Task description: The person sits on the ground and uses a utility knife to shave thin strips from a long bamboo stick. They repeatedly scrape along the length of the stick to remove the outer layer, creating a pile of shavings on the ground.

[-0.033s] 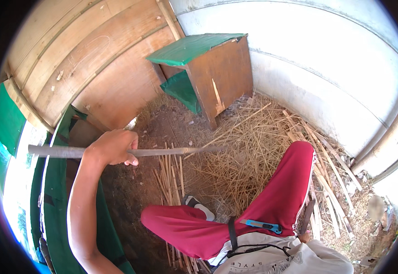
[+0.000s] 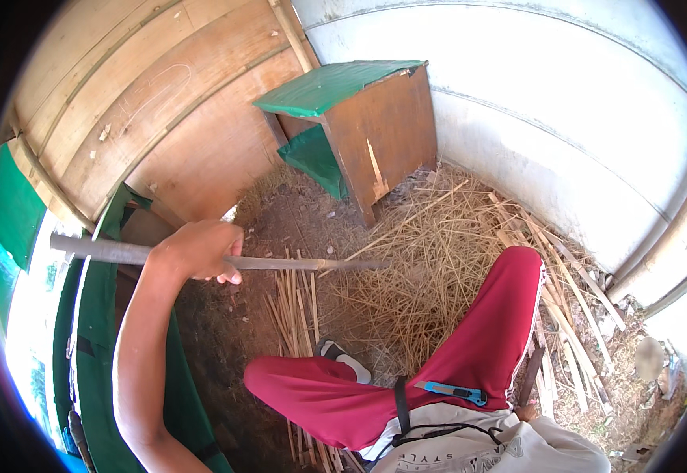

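My left hand [image 2: 200, 251] is closed around a long greyish bamboo strip [image 2: 288, 264]. The strip lies nearly level across the view, its wide end left of my wrist and its thin end over the straw. A blue box cutter [image 2: 452, 392] with some blade out rests on my lap, on the red trousers [image 2: 312, 394]. Beside my right hip is a small patch of skin [image 2: 525, 412], perhaps my right hand, mostly hidden by the shirt. A dark flat piece [image 2: 531, 374] stands just above that patch; whether it is held cannot be made out.
Cut bamboo strips [image 2: 300, 307] lie left of my foot, and more slats [image 2: 568, 331] lie to the right. A heap of straw [image 2: 418, 268] covers the floor ahead. A brown wooden cabinet [image 2: 394, 138] stands in the corner. Green sheeting [image 2: 95, 339] runs along the left.
The bamboo strip has tilted slightly: its wide left end is a little higher and its thin end a little lower. My left hand keeps its hold.
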`<action>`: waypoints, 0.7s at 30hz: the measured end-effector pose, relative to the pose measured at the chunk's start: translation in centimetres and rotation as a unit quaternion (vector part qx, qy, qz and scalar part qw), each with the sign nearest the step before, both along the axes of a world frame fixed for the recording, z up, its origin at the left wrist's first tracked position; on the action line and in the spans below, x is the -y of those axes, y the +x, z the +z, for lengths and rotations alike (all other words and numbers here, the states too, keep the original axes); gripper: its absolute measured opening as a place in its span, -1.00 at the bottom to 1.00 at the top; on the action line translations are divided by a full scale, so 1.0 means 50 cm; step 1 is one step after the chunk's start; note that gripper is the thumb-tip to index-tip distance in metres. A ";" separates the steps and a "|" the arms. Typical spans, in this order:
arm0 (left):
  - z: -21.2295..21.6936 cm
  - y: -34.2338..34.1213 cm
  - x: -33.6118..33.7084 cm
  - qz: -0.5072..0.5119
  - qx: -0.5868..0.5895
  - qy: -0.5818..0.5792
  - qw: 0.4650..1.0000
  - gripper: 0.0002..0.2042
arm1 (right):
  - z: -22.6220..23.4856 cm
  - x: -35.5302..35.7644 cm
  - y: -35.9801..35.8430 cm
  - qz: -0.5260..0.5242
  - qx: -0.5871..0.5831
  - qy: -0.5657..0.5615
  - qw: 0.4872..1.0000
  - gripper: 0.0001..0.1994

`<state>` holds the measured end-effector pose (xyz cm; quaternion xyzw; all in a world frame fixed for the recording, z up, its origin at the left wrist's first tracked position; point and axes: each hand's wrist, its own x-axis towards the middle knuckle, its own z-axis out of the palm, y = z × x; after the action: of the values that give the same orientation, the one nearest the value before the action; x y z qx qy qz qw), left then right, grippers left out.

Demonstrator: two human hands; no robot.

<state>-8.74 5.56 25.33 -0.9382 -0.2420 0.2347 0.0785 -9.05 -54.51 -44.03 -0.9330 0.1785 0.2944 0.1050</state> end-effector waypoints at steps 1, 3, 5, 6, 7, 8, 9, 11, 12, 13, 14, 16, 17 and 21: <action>0.010 0.025 0.012 0.006 -0.024 0.002 1.000 -0.71 | 0.006 0.004 -0.004 0.001 0.020 0.014 1.000 -0.62; 0.021 0.052 0.017 0.019 -0.063 -0.002 0.998 -0.72 | 0.035 0.013 -0.013 0.021 0.061 0.037 0.997 -0.64; 0.013 0.088 0.005 0.011 -0.083 -0.013 0.996 -0.72 | 0.069 0.027 -0.021 0.040 0.112 0.063 0.991 -0.67; 0.009 0.117 0.015 -0.013 -0.087 0.011 0.996 -0.73 | 0.088 0.043 -0.028 0.041 0.140 0.072 0.987 -0.68; 0.004 0.148 0.032 -0.036 -0.091 0.036 0.995 -0.73 | 0.103 0.052 -0.031 0.040 0.163 0.078 0.983 -0.69; -0.002 0.170 0.046 -0.052 -0.100 0.060 0.992 -0.73 | 0.119 0.063 -0.029 0.041 0.185 0.081 0.979 -0.74; -0.012 0.198 0.051 -0.079 -0.111 0.084 0.987 -0.74 | 0.136 0.075 -0.025 0.054 0.198 0.084 0.975 -0.74; -0.039 0.227 0.041 -0.169 -0.099 0.161 0.967 -0.77 | 0.159 0.088 -0.015 0.095 0.219 0.097 0.966 -0.74; -0.049 0.239 0.046 -0.242 -0.071 0.213 0.944 -0.79 | 0.171 0.087 -0.016 0.117 0.259 0.106 0.953 -0.73; -0.057 0.250 0.054 -0.241 -0.068 0.226 0.941 -0.79 | 0.186 0.089 -0.018 0.124 0.259 0.118 0.950 -0.72; -0.059 0.268 0.071 -0.246 -0.063 0.242 0.936 -0.78 | 0.220 0.086 -0.020 0.125 0.262 0.130 0.948 -0.72; -0.062 0.311 0.094 -0.265 -0.037 0.274 0.924 -0.79 | 0.279 0.088 -0.010 0.107 0.262 0.176 0.943 -0.70; -0.067 0.318 0.095 -0.268 -0.026 0.291 0.918 -0.81 | 0.285 0.086 -0.007 0.101 0.271 0.191 0.938 -0.69; -0.045 0.326 0.107 -0.301 0.044 0.359 0.882 -0.79 | 0.314 0.093 0.027 0.051 0.246 0.256 0.934 -0.53</action>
<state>7.55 0.23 23.10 -0.8828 -0.0185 0.0547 0.4662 -7.70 -59.16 -28.32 -0.9255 0.0184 0.0967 0.3656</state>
